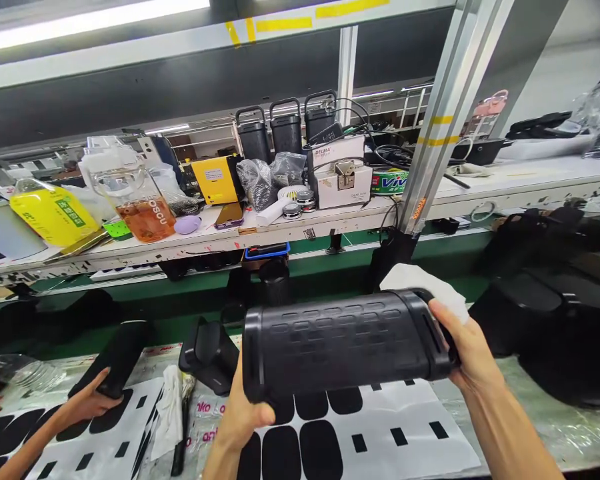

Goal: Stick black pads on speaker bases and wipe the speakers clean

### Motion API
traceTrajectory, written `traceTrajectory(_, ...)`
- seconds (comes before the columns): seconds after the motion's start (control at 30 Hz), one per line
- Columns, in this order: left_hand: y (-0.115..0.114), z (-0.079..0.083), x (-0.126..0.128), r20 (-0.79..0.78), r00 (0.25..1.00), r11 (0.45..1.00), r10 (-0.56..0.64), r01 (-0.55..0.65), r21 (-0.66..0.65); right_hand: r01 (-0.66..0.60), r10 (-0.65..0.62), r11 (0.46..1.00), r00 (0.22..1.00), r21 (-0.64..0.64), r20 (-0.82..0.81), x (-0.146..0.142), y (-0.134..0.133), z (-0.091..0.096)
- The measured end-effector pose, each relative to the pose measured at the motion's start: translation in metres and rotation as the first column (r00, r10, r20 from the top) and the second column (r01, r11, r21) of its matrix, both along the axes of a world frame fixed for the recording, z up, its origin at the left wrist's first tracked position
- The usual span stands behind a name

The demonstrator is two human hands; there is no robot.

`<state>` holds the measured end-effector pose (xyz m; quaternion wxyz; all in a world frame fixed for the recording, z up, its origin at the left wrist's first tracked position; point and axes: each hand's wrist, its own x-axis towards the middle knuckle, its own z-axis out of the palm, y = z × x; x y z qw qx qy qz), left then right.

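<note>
I hold a long black plastic housing (pixel 340 343) with a ribbed, slotted face level in front of me, above the bench. My left hand (pixel 243 413) grips its lower left end from below. My right hand (pixel 463 347) is closed round its right end cap, and a white cloth (pixel 423 280) is pressed between that hand and the part. Under the housing lies a white sheet (pixel 380 440) with black oval and square stickers.
A co-worker's hand (pixel 87 400) at the lower left rests on another black part (pixel 113 357). A black bracket (pixel 207 353) stands beside my part. More black housings (pixel 555 307) pile up at right. The shelf (pixel 280 230) behind carries bottles, boxes and bags.
</note>
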<state>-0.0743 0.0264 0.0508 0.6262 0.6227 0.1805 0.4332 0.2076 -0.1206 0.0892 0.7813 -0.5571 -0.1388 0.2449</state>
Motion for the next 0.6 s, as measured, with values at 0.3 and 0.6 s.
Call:
traceTrajectory(0.3,0.002,-0.026,-0.011,0.103,0.994,0.844,-0.044,0.092,-0.528,-0.03,0.026,0.999,0.994,0.037,0.106,-0.01,-0.01,0.006)
traceTrajectory(0.6,-0.008,0.003,0.022,0.131,0.946,0.644,0.295,-0.095,-0.759,0.228,-0.171,0.972,0.849,-0.054,0.5,-0.014,-0.009,0.024)
